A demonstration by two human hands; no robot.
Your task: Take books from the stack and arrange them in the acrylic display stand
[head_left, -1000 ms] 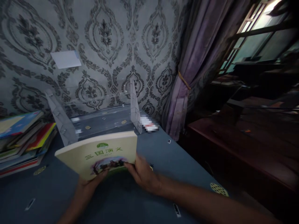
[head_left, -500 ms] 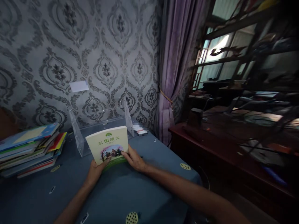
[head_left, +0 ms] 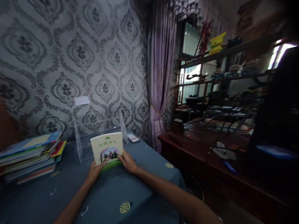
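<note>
Between my two hands is a book (head_left: pixel 108 147) with a cream cover, a picture of figures in the middle and a green lower band. It is tilted up, its front facing me. My left hand (head_left: pixel 94 171) is closed on the lower left edge, thumb on the cover. On the lower right edge my right hand (head_left: pixel 128 162) grips it the same way. Just behind the book stands a clear plastic book rack (head_left: pixel 78 146) with upright side panels. The book hides part of the rack, and I cannot tell whether they touch.
A stack of books (head_left: pixel 35 155) lies on the left of the blue tablecloth (head_left: pixel 112 193). Small printed packets (head_left: pixel 133 138) lie right of the rack. Patterned wallpaper and a purple curtain (head_left: pixel 158 77) are behind. A dark red desk (head_left: pixel 198 149) with cables stands at the right.
The view has tilted up and turned right, showing more of the shelves and desk. Both hands still hold the book, which stays in front of the rack.
</note>
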